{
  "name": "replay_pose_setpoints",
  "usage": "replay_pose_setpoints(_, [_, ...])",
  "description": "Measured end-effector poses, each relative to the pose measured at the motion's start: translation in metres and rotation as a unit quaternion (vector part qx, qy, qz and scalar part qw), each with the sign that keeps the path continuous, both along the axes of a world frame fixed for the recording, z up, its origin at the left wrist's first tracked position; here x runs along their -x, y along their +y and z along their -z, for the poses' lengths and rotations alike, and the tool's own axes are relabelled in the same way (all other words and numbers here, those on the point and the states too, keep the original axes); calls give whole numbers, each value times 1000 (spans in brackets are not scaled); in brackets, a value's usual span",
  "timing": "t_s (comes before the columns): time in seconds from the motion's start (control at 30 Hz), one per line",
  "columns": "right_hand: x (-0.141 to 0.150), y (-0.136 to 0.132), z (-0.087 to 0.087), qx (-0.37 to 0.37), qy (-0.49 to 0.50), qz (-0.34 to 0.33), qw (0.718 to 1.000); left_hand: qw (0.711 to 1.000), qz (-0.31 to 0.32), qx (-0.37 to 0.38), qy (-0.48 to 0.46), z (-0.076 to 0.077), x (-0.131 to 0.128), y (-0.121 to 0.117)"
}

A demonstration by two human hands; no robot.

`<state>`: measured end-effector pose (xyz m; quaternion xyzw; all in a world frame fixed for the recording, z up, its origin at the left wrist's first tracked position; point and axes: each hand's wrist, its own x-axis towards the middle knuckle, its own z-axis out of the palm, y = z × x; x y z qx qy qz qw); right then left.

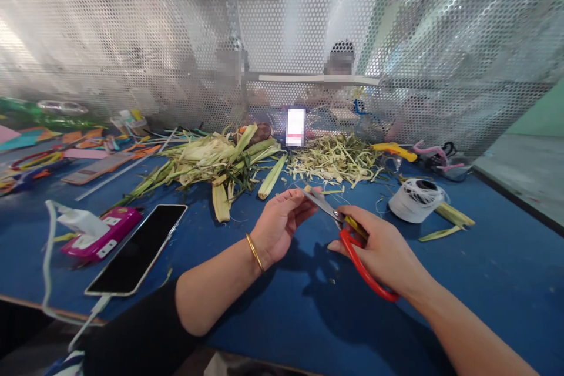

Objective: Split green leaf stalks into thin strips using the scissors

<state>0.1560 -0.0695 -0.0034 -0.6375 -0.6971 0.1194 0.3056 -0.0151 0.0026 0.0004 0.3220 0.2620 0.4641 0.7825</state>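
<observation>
In my right hand (381, 244) is a pair of scissors (363, 270) with red handles, its blades pointing up and left. A yellow part shows between that hand and the handles; what it is I cannot tell. My left hand (284, 220), with a gold bangle at the wrist, is closed at the fingertips on a small pale-yellow piece of corn husk (308, 189). The scissor blades lie right at these fingertips and partly hide the piece. Beyond the hands lie a heap of corn husks (207, 158) and a pile of husk trimmings (339, 158).
A spool of white thread (414, 200) stands right of my hands, near a yellow-handled tool (394, 151). On the left lie a phone (138, 249) on a charging cable and a magenta power strip (103, 235). A perforated metal screen (176, 41) closes off the back of the blue table (273, 311).
</observation>
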Motion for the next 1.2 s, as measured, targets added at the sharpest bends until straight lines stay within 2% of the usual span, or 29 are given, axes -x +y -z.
replay_pose_setpoints(0.3, [0, 0, 3, -12, 9, -12, 1000, 1000, -10, 5, 2, 0, -2, 0])
replay_pose_setpoints(0.8, [3, 0, -1, 22, 5, -18, 1000, 1000, -23, -10, 10, 0, -2, -1])
replay_pose_setpoints(0.97, [-6, 0, -5, -12, 3, 17, 1000, 998, -59, -5, 30, 2, -1, 2])
replay_pose_setpoints(1.1, [-18, -9, 1, 23, -75, 59, 995, 987, -131, -46, 76, 1, 2, 4])
replay_pose_setpoints(1.2, [-17, -22, 11, 24, -195, 11, 980, 979, -157, -69, 110, 0, 2, 4])
